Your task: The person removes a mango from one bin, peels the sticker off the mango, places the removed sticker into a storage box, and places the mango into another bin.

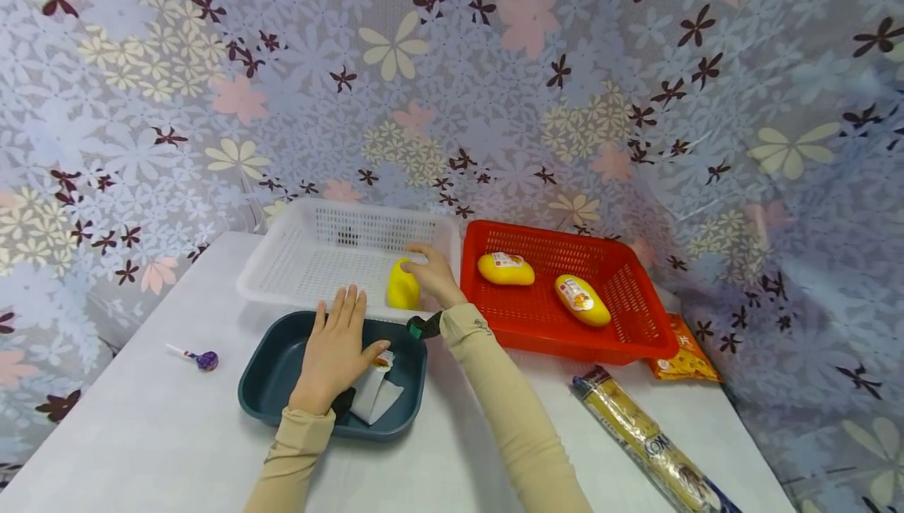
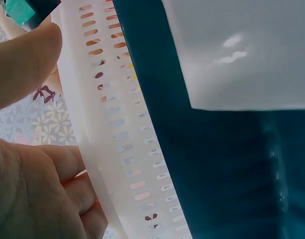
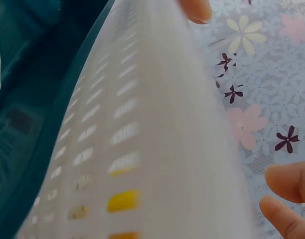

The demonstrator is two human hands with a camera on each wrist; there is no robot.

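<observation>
A yellow mango (image 1: 403, 285) sits in the white slotted basket (image 1: 282, 258), near its right end. My right hand (image 1: 432, 274) reaches over the basket, its fingers right at the mango's upper side in the head view. In the right wrist view its fingers (image 3: 287, 181) stand spread from the thumb, and yellow shows through the slots of the basket wall. My left hand (image 1: 335, 352) lies outstretched above a dark teal tub (image 1: 264, 372), fingertips near the basket's front rim. In the tub is a white folded, glossy piece (image 1: 377, 399) with a small label, partly hidden by the left hand.
Right of the white basket, a red basket (image 1: 508, 340) holds two yellow mangoes (image 1: 505, 269) with stickers. An orange snack bag (image 1: 683, 356) lies behind its right corner. A long pasta packet (image 1: 653, 442) lies front right, a purple-wrapped lollipop (image 1: 206, 361) at left. Flowered cloth hangs behind.
</observation>
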